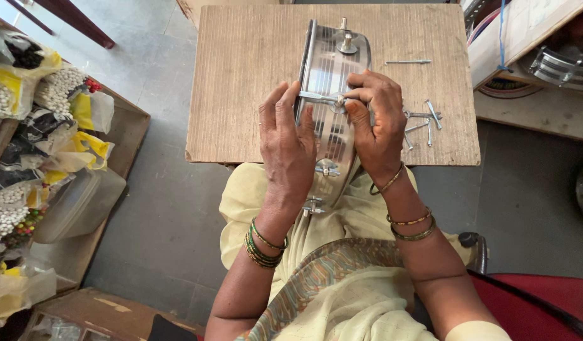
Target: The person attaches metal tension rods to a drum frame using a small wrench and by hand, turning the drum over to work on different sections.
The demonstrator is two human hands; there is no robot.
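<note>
A shiny round metal drum shell [332,69] with lug fittings along its side stands on edge on a small wooden table [253,82] and leans toward my lap. My left hand [286,148] wraps the shell's left side, fingers laid flat on it. My right hand [376,123] sits on the shell's right side, its thumb and forefinger pinched on a small metal screw fitting [339,100] at a lug. Green bangles circle my left wrist, gold ones my right.
Several loose long metal bolts [424,120] lie on the table to the right of my right hand, and one more bolt [408,62] lies farther back. Plastic bags of small parts [45,120] fill a box at left. Another chrome hoop [559,66] rests at right.
</note>
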